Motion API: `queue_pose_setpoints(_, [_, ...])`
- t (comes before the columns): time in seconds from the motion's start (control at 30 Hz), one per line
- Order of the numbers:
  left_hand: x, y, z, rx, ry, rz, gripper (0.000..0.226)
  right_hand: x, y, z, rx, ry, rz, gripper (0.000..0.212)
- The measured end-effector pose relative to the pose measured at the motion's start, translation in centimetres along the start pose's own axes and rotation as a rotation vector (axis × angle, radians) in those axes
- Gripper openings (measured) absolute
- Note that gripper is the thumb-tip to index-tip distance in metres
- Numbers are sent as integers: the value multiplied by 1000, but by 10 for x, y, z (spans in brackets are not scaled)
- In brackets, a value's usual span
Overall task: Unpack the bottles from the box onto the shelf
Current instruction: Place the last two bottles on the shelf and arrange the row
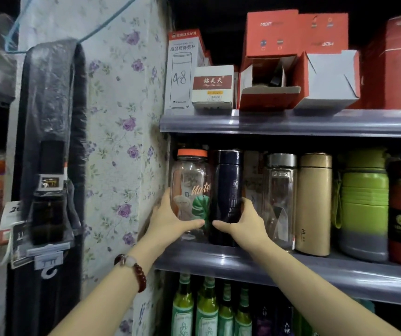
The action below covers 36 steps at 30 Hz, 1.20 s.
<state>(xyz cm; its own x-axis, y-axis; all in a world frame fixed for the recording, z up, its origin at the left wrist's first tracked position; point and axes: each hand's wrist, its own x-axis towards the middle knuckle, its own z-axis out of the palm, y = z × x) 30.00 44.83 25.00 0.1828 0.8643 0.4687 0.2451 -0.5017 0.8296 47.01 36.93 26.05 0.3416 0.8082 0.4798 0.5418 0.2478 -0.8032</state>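
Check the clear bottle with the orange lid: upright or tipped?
Upright. The clear bottle stands on the shelf, orange lid on top, left hand around its lower part.

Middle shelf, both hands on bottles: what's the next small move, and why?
Probably let go and draw both hands back. The left hand wraps the clear orange-lidded bottle, the right hand the dark blue bottle; both appear upright on the middle shelf, in line with the row.

Clear glossy glass jar [189,190], glossy dark bottle [227,187], seemingly matt gold flask [314,204].
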Motion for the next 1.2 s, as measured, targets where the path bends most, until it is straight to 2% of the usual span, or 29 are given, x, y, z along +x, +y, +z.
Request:
queue_pose_setpoints(0.17, [6,-1,-16,-212,-160,-73,117,2,3,-5,4,-94,27,84])
queue_pose_setpoints(0.23, [5,-2,-14,-170,-151,-68,115,1,3,-5,-1,-85,22,81])
queue_pose_setpoints(0.33, [-1,-5,-5,-13,-77,-30,125,-2,1,-4,0,-45,19,77])
queue_pose_setpoints(0.4, [-1,-5,-3,-2,-68,-11,126,-3,-1,-3,-14,-27,16,75])
queue_pose_setpoints(0.57, [7,-4,-14,-135,-216,-124,106,-3,-3,-2,-71,-16,13,73])
queue_pose_setpoints(0.7, [9,-9,-14,-153,-238,-156,86,-3,-4,-1,-109,2,9,71])
queue_pose_setpoints(0.87, [13,-15,-16,-130,-273,-154,81,-4,-6,-6,-130,-35,6,78])
queue_pose_setpoints(1.1, [8,-13,-16,-78,-291,-136,70,-10,-9,-1,-127,22,10,74])
queue_pose_setpoints(1.2, [7,-14,-15,-50,-256,-107,78,-11,-11,-1,-137,20,27,76])
